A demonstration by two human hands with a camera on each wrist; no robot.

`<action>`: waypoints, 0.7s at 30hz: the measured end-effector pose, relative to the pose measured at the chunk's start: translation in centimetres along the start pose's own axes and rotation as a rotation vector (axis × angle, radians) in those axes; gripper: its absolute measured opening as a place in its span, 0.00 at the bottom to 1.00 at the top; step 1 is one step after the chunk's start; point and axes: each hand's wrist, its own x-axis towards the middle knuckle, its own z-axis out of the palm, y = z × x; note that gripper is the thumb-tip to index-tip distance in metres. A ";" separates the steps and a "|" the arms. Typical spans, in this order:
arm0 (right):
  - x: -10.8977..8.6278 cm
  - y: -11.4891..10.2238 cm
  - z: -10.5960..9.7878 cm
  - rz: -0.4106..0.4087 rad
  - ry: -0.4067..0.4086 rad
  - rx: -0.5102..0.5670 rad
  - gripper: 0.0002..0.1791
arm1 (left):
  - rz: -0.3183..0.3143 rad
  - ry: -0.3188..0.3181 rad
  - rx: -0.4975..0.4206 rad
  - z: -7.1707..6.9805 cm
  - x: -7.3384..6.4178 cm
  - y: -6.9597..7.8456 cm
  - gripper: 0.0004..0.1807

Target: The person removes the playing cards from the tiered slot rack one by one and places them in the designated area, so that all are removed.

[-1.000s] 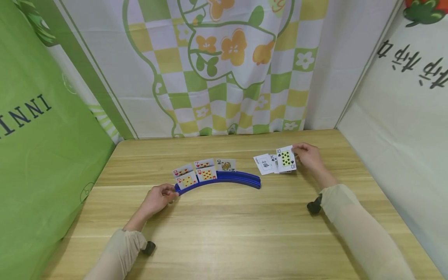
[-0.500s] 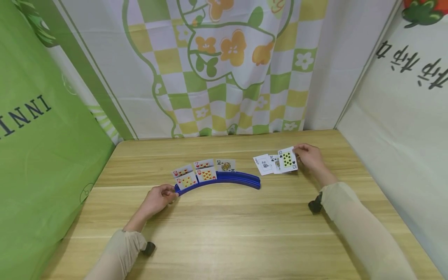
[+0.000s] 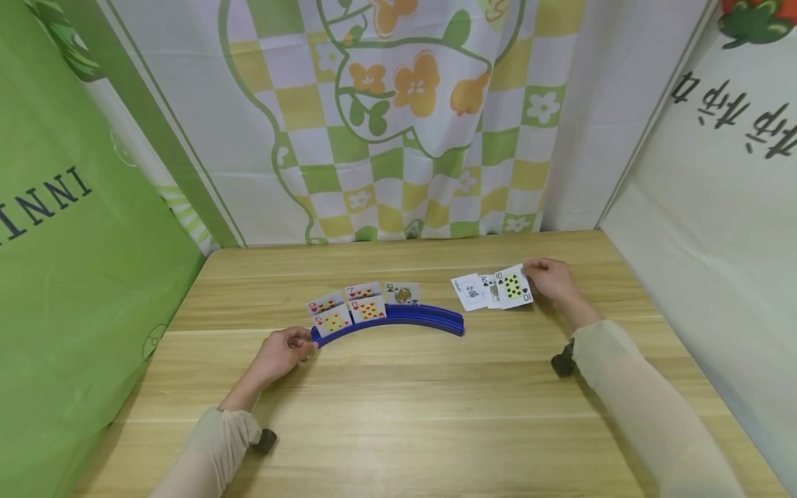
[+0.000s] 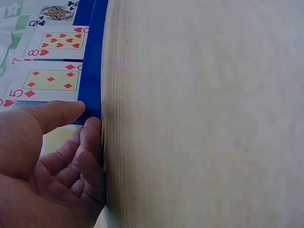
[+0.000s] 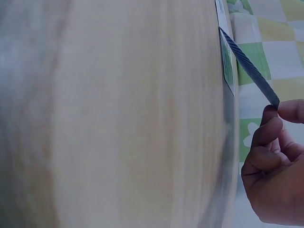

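Observation:
My left hand (image 3: 282, 356) pinches the left end of a curved blue card holder (image 3: 429, 320); in the left wrist view the thumb (image 4: 61, 115) lies on its end and a fingertip sits beneath. In its slots stand the five of diamonds (image 3: 333, 322) and eight of hearts (image 3: 369, 310), the nine (image 3: 324, 303) and seven of hearts (image 3: 363, 290) behind them, and the queen of clubs (image 3: 403, 294). At the right, my right hand (image 3: 553, 282) pinches a black ten playing card (image 3: 513, 287) by its upper right corner. In the right wrist view this card (image 5: 251, 69) is tilted, edge-on.
A joker (image 3: 470, 293) and a black king (image 3: 488, 287) lie overlapping on the wooden table (image 3: 386, 415), the ten partly covering the king. A patterned curtain (image 3: 398, 159) hangs behind the table; a green cloth (image 3: 81, 277) closes the left side and a white one the right.
My right hand has shifted slightly right and toward me with the ten, which has turned a little and uncovers more of the king. The left hand and the card holder have stayed put.

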 end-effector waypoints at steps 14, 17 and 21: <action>0.6 0.7 -0.5 0.025 -0.046 -0.104 0.23 | -0.003 -0.003 -0.015 -0.1 -0.1 0.3 0.19; 0.7 0.9 -0.6 0.026 -0.052 -0.111 0.22 | -0.006 -0.007 -0.017 -0.1 -0.2 0.2 0.19; 0.6 1.1 -0.7 0.026 -0.058 -0.108 0.20 | -0.009 -0.007 -0.011 -0.1 -0.1 0.1 0.19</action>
